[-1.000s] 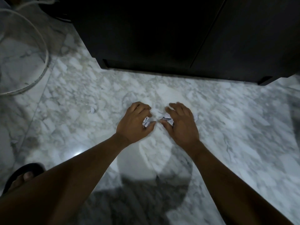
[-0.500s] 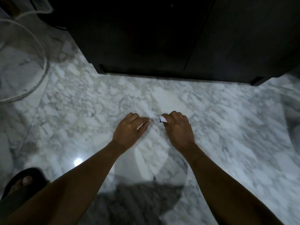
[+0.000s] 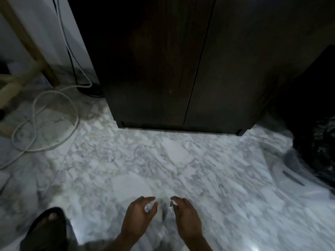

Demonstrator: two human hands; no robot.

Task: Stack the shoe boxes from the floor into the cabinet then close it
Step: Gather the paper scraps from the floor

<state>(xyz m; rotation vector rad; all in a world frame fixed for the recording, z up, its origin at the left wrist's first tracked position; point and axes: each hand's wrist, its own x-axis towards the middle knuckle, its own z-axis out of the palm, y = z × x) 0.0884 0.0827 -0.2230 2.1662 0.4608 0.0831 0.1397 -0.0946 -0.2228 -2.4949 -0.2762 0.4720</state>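
Observation:
The dark wooden cabinet (image 3: 163,69) stands ahead with both doors shut, a thin seam between them. No shoe box is in view. Low in the frame, my left hand (image 3: 138,216) is curled around a small white scrap of paper (image 3: 147,208). Beside it, my right hand (image 3: 186,214) pinches another small white paper scrap (image 3: 172,203) between thumb and fingers. Both hands hover over the marble floor (image 3: 181,160), well short of the cabinet's base.
A white cable (image 3: 45,124) lies looped on the floor at left, near wooden legs (image 3: 27,42). A foot in a dark sandal (image 3: 47,229) is at the lower left. A dark bag-like mass (image 3: 319,145) sits at the right edge.
The view has tilted up and pulled back, so the hands now sit lower in frame and farther from the cabinet. Both hands have lifted off the floor with the paper scraps.

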